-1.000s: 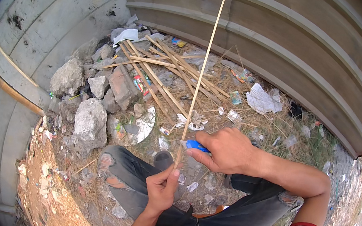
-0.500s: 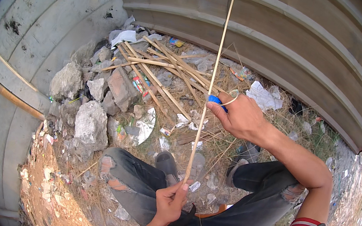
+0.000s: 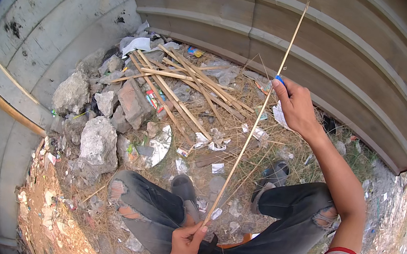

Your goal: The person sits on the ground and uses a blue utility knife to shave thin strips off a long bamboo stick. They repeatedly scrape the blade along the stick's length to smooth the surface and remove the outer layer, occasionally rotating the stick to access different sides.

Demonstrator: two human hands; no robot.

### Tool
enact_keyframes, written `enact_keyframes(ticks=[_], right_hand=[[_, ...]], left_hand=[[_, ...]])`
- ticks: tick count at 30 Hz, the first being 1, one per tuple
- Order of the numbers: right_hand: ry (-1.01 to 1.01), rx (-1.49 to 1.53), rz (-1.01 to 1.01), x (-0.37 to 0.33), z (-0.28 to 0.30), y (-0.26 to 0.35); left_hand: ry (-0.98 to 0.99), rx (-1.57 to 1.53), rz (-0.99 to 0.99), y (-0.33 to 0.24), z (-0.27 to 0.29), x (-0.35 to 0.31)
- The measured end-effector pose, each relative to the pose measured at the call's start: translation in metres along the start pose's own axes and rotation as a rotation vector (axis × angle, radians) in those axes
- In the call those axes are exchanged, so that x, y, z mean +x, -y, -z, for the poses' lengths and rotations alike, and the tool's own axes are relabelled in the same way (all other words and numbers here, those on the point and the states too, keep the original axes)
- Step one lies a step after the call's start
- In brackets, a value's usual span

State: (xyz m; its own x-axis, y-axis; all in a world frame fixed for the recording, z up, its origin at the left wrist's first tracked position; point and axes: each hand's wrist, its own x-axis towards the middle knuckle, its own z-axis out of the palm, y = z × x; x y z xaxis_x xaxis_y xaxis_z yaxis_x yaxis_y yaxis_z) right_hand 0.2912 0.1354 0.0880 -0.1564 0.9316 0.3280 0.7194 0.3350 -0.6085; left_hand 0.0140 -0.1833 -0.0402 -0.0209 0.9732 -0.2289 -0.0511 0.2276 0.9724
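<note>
A long, thin bamboo strip point(image 3: 244, 151) slants up and away from my lap toward the corrugated wall. Its near end is pinched between the thumb and fingers of my left hand point(image 3: 185, 241). Farther along, my right hand point(image 3: 295, 106) is closed round a small blue tool point(image 3: 279, 80) pressed against the strip, thumb on the near side. Most of that tool is hidden by the fingers, and no blade shows. The strip's far end looks frayed and stands free in the air.
Several split bamboo pieces point(image 3: 189, 78) lie heaped on the littered ground beyond my feet. Rocks point(image 3: 99, 143) stand to the left, beside a grey panel wall point(image 3: 62, 19). A brown corrugated sheet wall point(image 3: 348, 59) closes the far side. My bent knees flank the strip.
My right hand has slid outward along the strip, away from me and to the right. The strip's far end has swung right and now shows whole. My left hand stays almost in place.
</note>
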Motion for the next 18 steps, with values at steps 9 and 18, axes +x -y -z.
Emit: enact_keyframes(ticks=[9, 18], right_hand=[[0.197, 0.501, -0.185, -0.037, 0.001, 0.041], [0.296, 0.507, -0.172, -0.051, -0.005, 0.053]], left_hand=[[0.128, -0.153, -0.005, -0.007, 0.005, 0.008], [0.157, -0.169, -0.018, -0.011, -0.003, 0.016]])
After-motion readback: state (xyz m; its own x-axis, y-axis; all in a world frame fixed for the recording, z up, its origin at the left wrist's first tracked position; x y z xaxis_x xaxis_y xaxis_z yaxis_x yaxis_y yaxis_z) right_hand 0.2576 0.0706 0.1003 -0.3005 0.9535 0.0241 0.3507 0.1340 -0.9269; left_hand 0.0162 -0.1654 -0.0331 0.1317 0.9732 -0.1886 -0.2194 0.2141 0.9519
